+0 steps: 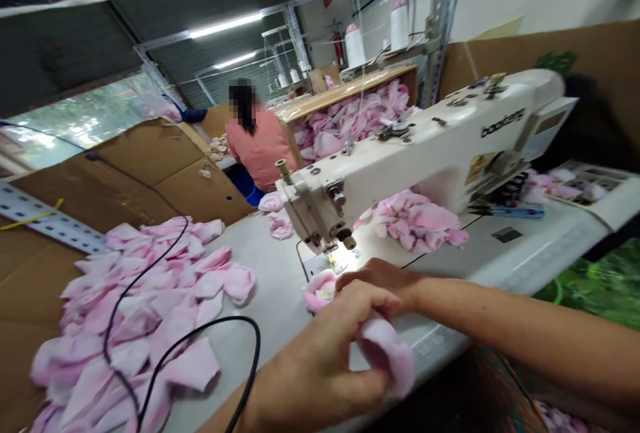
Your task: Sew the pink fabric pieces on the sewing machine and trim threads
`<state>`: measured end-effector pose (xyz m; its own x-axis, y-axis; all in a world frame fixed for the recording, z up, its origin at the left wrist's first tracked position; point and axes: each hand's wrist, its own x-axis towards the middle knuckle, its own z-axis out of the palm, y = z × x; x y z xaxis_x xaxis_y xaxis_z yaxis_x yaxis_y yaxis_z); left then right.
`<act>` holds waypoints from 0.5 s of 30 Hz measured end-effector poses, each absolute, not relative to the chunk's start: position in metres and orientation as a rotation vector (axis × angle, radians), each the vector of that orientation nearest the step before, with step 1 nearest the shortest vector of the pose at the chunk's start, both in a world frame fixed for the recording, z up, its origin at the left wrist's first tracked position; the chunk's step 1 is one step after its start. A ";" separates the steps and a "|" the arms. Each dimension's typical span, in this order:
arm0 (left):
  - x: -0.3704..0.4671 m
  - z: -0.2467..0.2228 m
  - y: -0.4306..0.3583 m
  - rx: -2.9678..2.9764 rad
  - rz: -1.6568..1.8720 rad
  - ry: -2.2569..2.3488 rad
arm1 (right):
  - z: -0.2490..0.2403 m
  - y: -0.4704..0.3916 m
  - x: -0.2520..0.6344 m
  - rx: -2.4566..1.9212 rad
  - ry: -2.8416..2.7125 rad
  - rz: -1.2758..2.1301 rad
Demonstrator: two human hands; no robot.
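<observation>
My left hand (325, 353) is closed around a soft pink fabric piece (389, 356), whose curled edge sticks out between thumb and fingers. Just behind it, my right hand (383, 280) is bent down over a second pink fabric piece (319, 292) with a small white label. That piece lies in front of the needle area of a white sewing machine (400, 160), under its lamp. My left hand partly hides the right fingertips, which look closed on the cloth edge. Whether the two pink pieces are joined I cannot tell.
A large heap of pink pieces (145, 313) covers the table's left side, crossed by a black cable (113, 306). More pink pieces (417, 220) lie under the machine arm. Blue-handled snips (520, 212) rest at right. Cardboard (145, 173) walls the left. A person (260, 140) sits beyond.
</observation>
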<state>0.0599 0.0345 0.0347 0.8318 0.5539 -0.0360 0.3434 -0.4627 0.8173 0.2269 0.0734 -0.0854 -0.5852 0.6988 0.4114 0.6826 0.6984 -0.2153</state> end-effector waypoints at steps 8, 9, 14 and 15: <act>-0.022 -0.008 0.057 1.491 0.811 1.228 | -0.094 0.082 0.230 -0.730 -2.617 0.287; -0.025 -0.013 0.063 1.400 0.840 1.276 | -0.095 0.081 0.230 -0.727 -2.616 0.306; -0.030 -0.032 0.090 1.412 0.932 1.332 | -0.100 0.078 0.231 -0.715 -2.597 0.302; -0.030 -0.034 0.095 1.455 0.962 1.346 | -0.101 0.078 0.231 -0.706 -2.596 0.305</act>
